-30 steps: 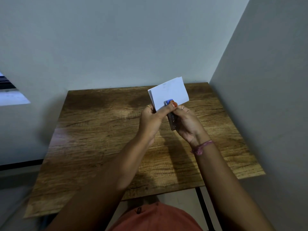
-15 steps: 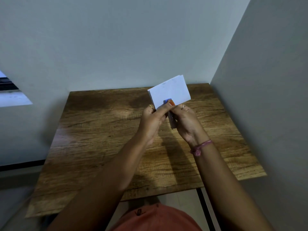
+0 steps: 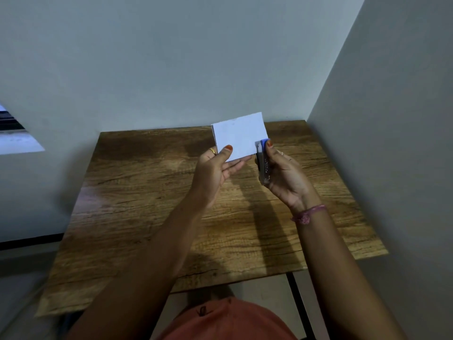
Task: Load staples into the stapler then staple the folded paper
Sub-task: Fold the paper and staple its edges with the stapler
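We hold the folded paper (image 3: 239, 136) up above the far part of the wooden table (image 3: 137, 192). Our left hand (image 3: 215, 168) pinches its near left corner, thumb on the front and fingers behind. Our right hand (image 3: 284, 175) is wrapped around the stapler (image 3: 262, 163), thumb on its blue top, and the stapler's far end meets the paper's right edge near the lower corner.

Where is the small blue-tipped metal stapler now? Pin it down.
In the head view, the small blue-tipped metal stapler is right of centre, held above the wooden table in the right hand, its tip at the white folded paper's lower right corner.
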Available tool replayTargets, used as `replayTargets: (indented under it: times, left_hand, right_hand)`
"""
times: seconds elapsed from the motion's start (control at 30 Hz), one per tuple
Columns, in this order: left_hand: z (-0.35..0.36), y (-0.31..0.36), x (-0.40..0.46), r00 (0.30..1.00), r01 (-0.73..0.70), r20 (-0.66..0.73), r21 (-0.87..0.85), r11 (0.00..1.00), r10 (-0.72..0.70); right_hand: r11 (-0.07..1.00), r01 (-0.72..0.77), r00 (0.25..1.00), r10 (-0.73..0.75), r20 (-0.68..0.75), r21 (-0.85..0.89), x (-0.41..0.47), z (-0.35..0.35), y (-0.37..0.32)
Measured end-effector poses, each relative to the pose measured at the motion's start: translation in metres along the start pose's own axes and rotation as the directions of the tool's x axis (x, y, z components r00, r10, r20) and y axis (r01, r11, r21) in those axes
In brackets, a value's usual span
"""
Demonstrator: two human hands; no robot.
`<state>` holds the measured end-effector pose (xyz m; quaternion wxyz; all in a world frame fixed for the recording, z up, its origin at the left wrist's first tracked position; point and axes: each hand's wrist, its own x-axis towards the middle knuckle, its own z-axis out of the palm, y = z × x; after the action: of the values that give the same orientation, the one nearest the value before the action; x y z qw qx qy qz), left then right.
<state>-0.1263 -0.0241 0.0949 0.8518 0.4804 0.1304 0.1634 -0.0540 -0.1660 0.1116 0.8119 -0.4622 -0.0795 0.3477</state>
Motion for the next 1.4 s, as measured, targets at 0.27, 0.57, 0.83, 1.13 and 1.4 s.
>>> replayTargets:
  times: [0.27,0.57,0.83,1.13,1.4]
  left_hand:
    - [-0.004,0.008,0.0,0.999,-0.017,0.037,0.101,0.995,0.013]
    - [-0.004,-0.007,0.0,0.998,-0.054,0.036,0.087,0.995,0.051]
    - [0.014,-0.033,-0.007,0.986,-0.118,-0.126,-0.077,0.99,0.108]
    - [0.02,-0.034,-0.006,0.973,-0.156,-0.183,-0.052,0.986,0.144]
    - [0.021,-0.036,-0.004,0.975,-0.143,-0.177,-0.046,0.989,0.133]
  right_hand:
    - [0.997,-0.044,0.999,0.042,0.024,0.069,0.001,-0.004,0.004]
    - [0.999,-0.046,0.999,0.046,-0.014,0.007,0.0,0.003,0.01]
    - [0.998,-0.04,0.999,0.039,0.023,0.044,-0.004,0.015,0.011]
    - [0.994,-0.046,0.998,0.043,0.038,0.097,0.0,0.014,0.013]
    - [0.991,-0.035,0.999,0.032,0.029,0.129,0.006,0.015,0.016]
